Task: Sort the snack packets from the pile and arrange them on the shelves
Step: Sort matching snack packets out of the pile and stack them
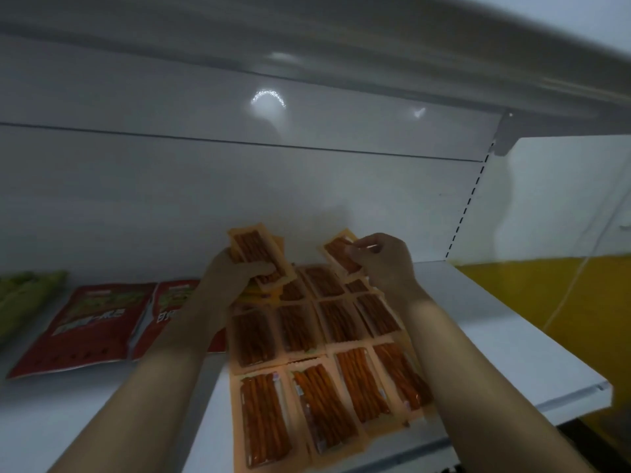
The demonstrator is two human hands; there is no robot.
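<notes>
1. Orange stick-snack packets [297,329] lie flat on the white shelf [495,336] in rows, edges touching or overlapping, long sides running front to back. The front row reaches the shelf's front edge.
2. Left hand [235,271] grips a held stack [259,254] of the same orange packets, thumb across the front, raised above the back row and tilted. More than one packet is in the stack; the exact count is unclear.
3. Right hand [386,261] pinches a single packet [336,254] between thumb and fingers, just above the back right of the rows, tilted.
4. The two hands are apart, each closed on its own packets, both near the back panel [205,199].
5. Left of the rows, two red bags [92,326] lie flat side by side on the same shelf; the left forearm crosses over the nearer one.
6. A green bag [24,295] sits at the far left, partly cut off and blurred.
7. Upper shelf [307,46] overhead, held by a bracket [508,134] at right.
8. Yellow wall [546,302] beyond the shelf's right end.
</notes>
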